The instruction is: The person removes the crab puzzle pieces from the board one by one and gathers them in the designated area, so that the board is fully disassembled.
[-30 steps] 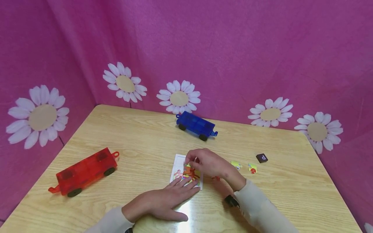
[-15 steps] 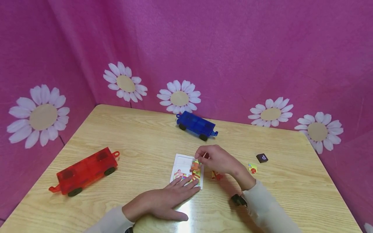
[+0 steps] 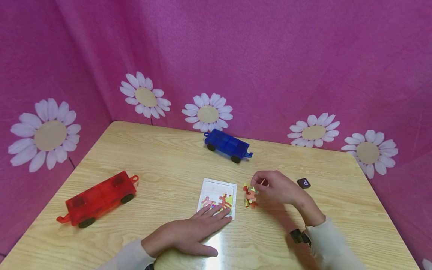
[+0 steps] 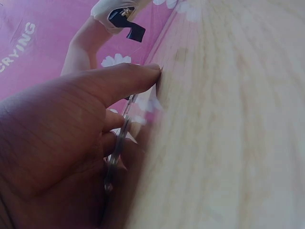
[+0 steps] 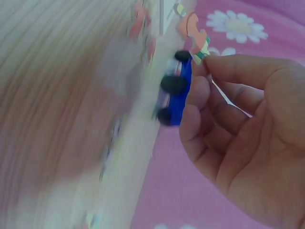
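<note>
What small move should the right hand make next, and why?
Probably lower the orange puzzle piece onto the table beside the loose red piece, not on top of it. Over the last second the right hand has carried it off the puzzle board, and in the head view it overlaps that loose piece. The left hand rests on the board's near edge.

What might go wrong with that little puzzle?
The orange piece that the right hand pinches by one end might slip. Lowering it could nudge the loose pieces beside the board. And the left hand, resting over the board's near edge, might shift pieces lying in it.
</note>
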Demonstrator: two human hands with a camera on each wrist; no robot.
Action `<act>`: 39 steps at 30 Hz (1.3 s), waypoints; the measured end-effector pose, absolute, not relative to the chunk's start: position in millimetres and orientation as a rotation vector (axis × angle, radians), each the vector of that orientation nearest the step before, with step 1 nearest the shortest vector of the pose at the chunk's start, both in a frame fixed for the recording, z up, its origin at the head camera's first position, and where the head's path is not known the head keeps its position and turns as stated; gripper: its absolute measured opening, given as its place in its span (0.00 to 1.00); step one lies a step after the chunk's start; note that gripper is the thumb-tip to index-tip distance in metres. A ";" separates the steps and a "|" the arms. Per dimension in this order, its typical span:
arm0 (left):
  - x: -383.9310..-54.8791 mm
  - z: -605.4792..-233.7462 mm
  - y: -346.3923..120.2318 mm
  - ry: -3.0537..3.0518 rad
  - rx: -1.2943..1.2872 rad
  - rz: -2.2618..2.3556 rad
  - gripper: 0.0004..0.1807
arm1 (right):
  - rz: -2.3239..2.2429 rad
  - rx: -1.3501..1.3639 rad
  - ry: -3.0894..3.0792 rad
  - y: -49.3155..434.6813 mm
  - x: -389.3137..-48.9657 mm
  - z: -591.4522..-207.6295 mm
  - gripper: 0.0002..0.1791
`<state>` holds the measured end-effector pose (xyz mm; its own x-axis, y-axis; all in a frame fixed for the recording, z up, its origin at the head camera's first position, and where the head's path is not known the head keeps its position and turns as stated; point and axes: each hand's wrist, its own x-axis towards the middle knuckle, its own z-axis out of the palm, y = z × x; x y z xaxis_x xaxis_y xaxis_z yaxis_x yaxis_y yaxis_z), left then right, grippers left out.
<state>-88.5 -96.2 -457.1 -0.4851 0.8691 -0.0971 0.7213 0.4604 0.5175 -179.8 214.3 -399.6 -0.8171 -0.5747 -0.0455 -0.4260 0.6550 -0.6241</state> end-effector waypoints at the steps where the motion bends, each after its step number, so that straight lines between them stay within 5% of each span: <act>1: -88.4 -456.9 -96.3 2.364 1.342 0.595 0.46 | -0.893 -0.810 2.637 218.9 -179.0 -398.9 0.08; 18: -87.2 -456.7 -96.7 2.372 1.363 0.598 0.46 | -0.827 -0.712 2.540 268.8 -167.1 -402.3 0.06; 39: -87.3 -456.9 -96.0 2.383 1.371 0.591 0.46 | -0.800 -0.672 2.588 274.6 -164.8 -411.6 0.07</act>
